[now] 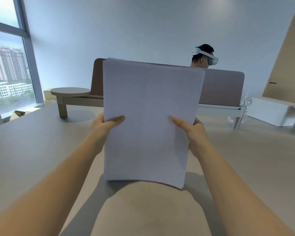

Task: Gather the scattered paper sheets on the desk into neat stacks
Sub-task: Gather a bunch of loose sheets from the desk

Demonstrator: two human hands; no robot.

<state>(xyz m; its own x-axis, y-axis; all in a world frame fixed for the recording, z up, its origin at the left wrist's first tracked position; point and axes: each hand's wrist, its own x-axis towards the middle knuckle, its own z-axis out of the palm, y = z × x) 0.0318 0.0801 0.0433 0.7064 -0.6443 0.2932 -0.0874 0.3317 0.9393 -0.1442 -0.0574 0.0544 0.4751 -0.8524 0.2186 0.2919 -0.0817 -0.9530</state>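
Note:
A stack of white paper sheets stands upright in front of me, its lower edge close to the beige desk; whether it touches the desk I cannot tell. My left hand grips the stack's left edge, thumb on the front face. My right hand grips the right edge the same way. The top edges of the sheets are slightly uneven. The rest of my fingers are hidden behind the paper.
A small round-topped shelf stands on the desk at the back left. A mauve divider panel runs along the far edge, with a person wearing a headset behind it. A white box and water bottles are at the right.

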